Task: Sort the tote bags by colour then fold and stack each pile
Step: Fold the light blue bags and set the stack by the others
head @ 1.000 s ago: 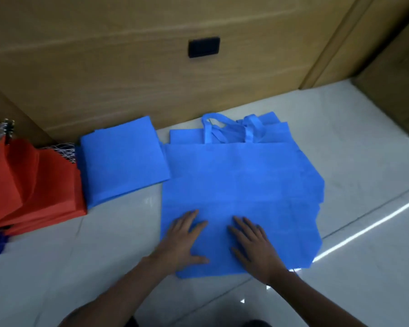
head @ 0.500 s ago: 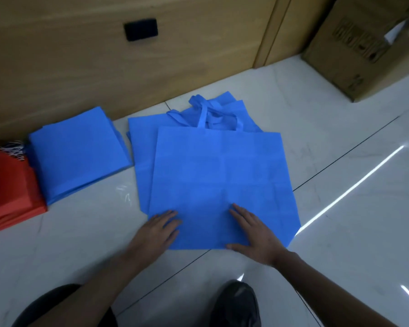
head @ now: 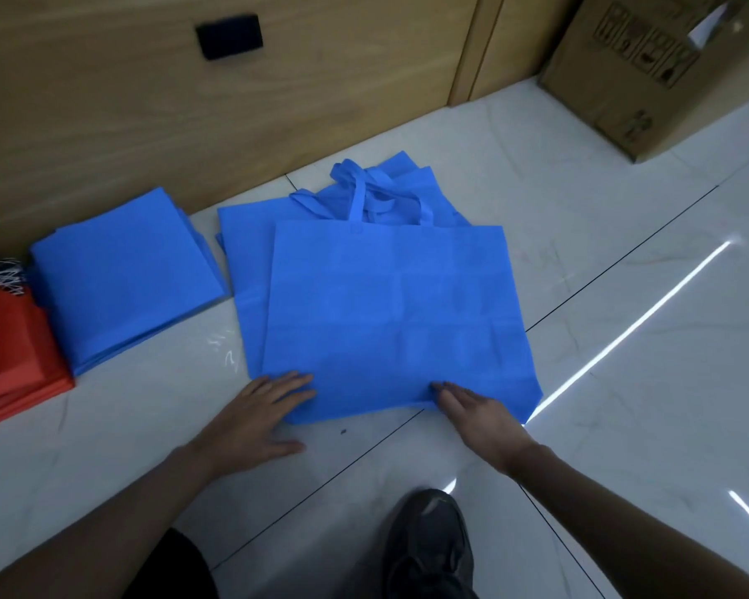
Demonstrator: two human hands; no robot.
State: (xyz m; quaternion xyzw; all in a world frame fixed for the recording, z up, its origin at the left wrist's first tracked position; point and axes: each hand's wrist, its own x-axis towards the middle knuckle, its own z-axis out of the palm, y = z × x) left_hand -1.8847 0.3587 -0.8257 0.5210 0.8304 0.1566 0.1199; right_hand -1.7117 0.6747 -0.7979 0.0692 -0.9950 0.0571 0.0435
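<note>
A blue tote bag [head: 390, 313] lies flat and unfolded on the white tiled floor, on top of other unfolded blue bags [head: 245, 252], with its handles [head: 364, 196] pointing toward the wall. My left hand [head: 256, 417] lies flat at the bag's near left corner, fingertips on the fabric. My right hand [head: 476, 410] is at the near edge, its fingers straight and touching the fabric. To the left sits a stack of folded blue bags [head: 122, 274], and a stack of red bags [head: 14, 356] is at the left frame edge.
A wooden wall panel [head: 234, 101] with a black socket [head: 229, 35] runs behind the bags. A cardboard box [head: 666, 67] stands at the far right. My dark shoe [head: 429, 542] is on the floor just below my hands.
Both hands have slid back from the middle of the bag to its near edge. The top bag now lies squarer over the pile, and the view has shifted right.
</note>
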